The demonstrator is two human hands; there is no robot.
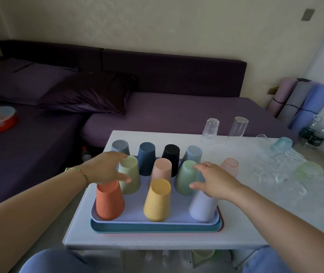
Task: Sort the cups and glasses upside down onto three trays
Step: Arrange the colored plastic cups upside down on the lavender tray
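Coloured cups (157, 200) stand mouth-down, long axes upright, on a lavender tray (157, 223) at centre frame on the white bench (246, 223). The left hand (106, 168) hovers above the orange cup (109, 201) and the right hand (216, 182) above the lavender cup (202, 207), fingers loosely spread, holding nothing.

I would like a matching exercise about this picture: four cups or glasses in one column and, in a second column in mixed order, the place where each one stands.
Things
1. orange cup
2. yellow cup
3. black cup
4. tall clear glass

Places
A. front row of the lilac tray, middle
B. far edge of the white table, off the tray
C. front left corner of the tray
D. back row of cups

Pairs: 1-C, 2-A, 3-D, 4-B
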